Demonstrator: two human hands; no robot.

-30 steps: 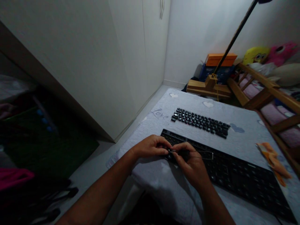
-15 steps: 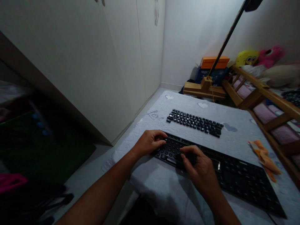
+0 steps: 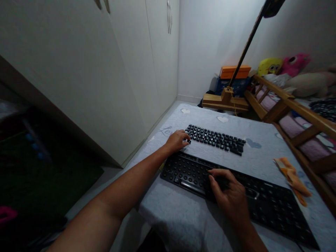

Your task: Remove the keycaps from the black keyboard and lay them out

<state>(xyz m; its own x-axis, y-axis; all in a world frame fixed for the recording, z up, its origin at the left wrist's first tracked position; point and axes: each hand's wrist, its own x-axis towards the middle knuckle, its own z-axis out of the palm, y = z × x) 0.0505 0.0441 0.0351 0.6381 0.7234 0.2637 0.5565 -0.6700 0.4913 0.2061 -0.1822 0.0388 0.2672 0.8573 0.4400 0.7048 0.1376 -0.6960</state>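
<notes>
A black keyboard (image 3: 265, 210) lies slantwise on the cloth-covered table, with bare round key seats showing across its left part. Behind it, loose black keycaps (image 3: 210, 135) are laid out in rows on the cloth. My left hand (image 3: 177, 140) is at the left end of these rows, thumb and fingers closed on a small black keycap (image 3: 188, 141). My right hand (image 3: 231, 194) rests over the middle of the keyboard with its fingers curled and thumb and index finger nearly together. Whatever it may hold is lost in shadow.
An orange cloth (image 3: 294, 176) lies to the right on the light patterned table cover (image 3: 168, 196). A white cabinet (image 3: 126, 70) stands along the left. Beyond the table are a wooden stand (image 3: 225, 99) with a dark pole, stacked boxes (image 3: 235, 71) and a wooden bed rail (image 3: 301, 105).
My left hand has moved from the keyboard's left end forward to the rows of keycaps and now holds one. My right hand stays over the keyboard. The view has shifted slightly.
</notes>
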